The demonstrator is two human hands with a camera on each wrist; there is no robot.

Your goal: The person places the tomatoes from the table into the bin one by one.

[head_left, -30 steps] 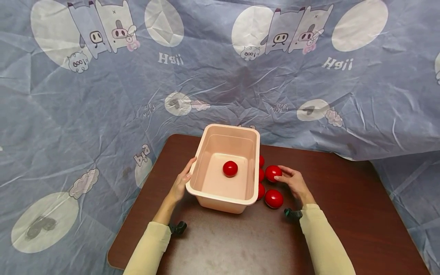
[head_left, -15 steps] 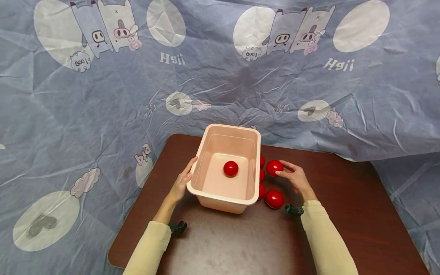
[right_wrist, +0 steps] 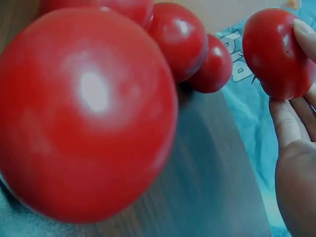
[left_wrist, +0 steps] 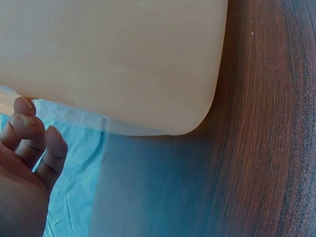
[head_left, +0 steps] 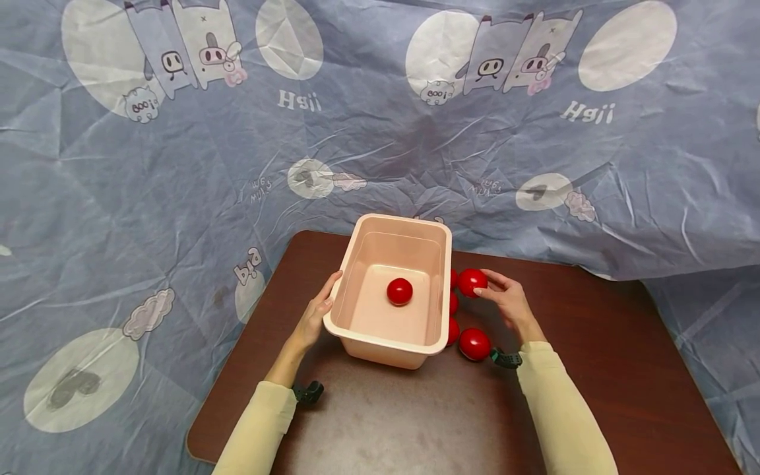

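Head view puts the held tomato (head_left: 472,283) just right of the bin (head_left: 392,249), pinched by the right hand (head_left: 512,305); the right wrist view shows thumb and fingers on different sides of it, presumably because smooth, round skin offers no edge to hook. Inside the bin, 1 loose tomato (head_left: 400,291) rests on the floor. The left hand (head_left: 310,320) grips the bin's left edge, likely to steady it while leaving its mouth unobstructed. Whether the bin sits flat on the desk (head_left: 594,369) is hard to tell. Along its right side, 3 tomatoes (head_left: 453,331) are partly hidden, and a nearer tomato (head_left: 475,344) lies beside them, seemingly grouped within the right hand's reach. Beyond hangs printed blue cloth (head_left: 368,125).
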